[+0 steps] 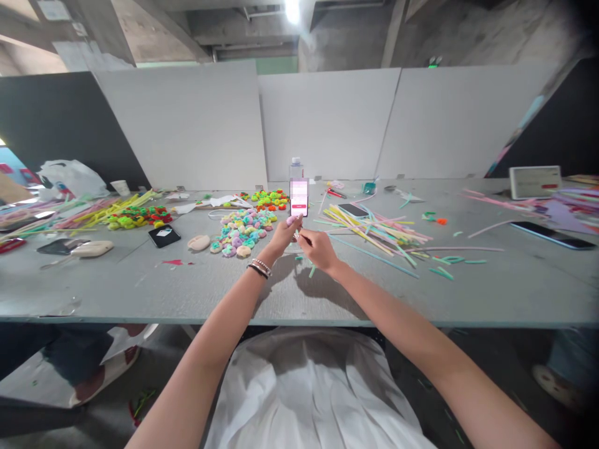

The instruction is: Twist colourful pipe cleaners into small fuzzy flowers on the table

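My left hand [281, 238] and my right hand [320, 249] meet above the middle of the table, fingers almost touching. A small lilac pipe cleaner piece [291, 220] shows at my left fingertips, pinched there. The fingers of my right hand are curled closed beside it; what they grip is hidden. Just beyond stands a phone with a lit screen [299, 198], upright in front of a clear bottle [296, 163]. To the left of my hands lies a heap of curled pastel pipe cleaner pieces [246, 229]. Straight pastel pipe cleaners [374, 229] lie loosely to the right.
Red and green curled pieces [140, 216] are heaped at the left, near a black square object [164, 235] and a cream-coloured case [92, 249]. A phone [353, 211] lies among the straight stems, another phone [552, 235] at far right. White panels [327, 125] close off the back.
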{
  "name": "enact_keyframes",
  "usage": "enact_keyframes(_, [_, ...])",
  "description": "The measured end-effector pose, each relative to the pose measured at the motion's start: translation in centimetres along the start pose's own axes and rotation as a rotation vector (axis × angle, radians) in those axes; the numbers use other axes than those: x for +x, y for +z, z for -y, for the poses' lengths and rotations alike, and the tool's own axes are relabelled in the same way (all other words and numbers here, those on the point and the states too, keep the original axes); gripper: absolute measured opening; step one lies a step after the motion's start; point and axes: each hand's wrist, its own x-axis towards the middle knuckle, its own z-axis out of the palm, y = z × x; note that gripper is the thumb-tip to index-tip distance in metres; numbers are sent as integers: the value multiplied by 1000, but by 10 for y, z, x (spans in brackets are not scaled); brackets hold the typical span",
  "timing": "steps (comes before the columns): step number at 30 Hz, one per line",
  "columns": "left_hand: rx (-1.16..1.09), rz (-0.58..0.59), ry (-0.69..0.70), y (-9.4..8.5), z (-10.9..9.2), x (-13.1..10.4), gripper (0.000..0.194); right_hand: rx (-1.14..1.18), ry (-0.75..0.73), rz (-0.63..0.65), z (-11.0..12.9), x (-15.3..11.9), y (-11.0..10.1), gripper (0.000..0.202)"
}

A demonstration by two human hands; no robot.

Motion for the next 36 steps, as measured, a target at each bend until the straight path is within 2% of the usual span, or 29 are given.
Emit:
enact_keyframes(5, [22, 29, 3, -2, -1, 0, 41, 27, 22, -4, 2, 0, 0, 31])
enact_keyframes(15, [11, 66, -13, -10, 19, 13, 44, 100, 72, -14, 1, 1, 2, 30])
enact_keyframes(17, [-46, 84, -57, -13, 22, 14, 46, 214, 187, -51, -3, 5, 4, 32])
enact_keyframes(20, [-131, 127, -100, -16, 26, 15, 51, 440, 444, -95, -11, 11, 5, 34])
enact_keyframes(22, [-179, 163, -114, -17, 27, 15, 56, 534, 537, -63, -14, 14, 4, 34])
enact_keyframes(24, [-233, 155, -129, -16, 27, 15, 60, 583, 560, 15, -14, 15, 2, 35])
enact_keyframes(27, [-285, 118, -138, -14, 26, 16, 58, 605, 564, 112, -15, 15, 3, 33])
enact_keyframes(29, [-297, 127, -150, -14, 24, 15, 52, 568, 558, 102, -19, 16, 5, 30])
enact_keyframes(32, [-326, 149, -176, -13, 20, 13, 42, 367, 468, -62, -30, 17, 7, 22])
enact_keyframes(34, [-350, 155, -187, -12, 17, 12, 38, 208, 322, -174, -38, 17, 7, 26])
enact_keyframes(36, [-374, 156, -192, -11, 16, 12, 35, 115, 141, -202, -44, 16, 6, 37])
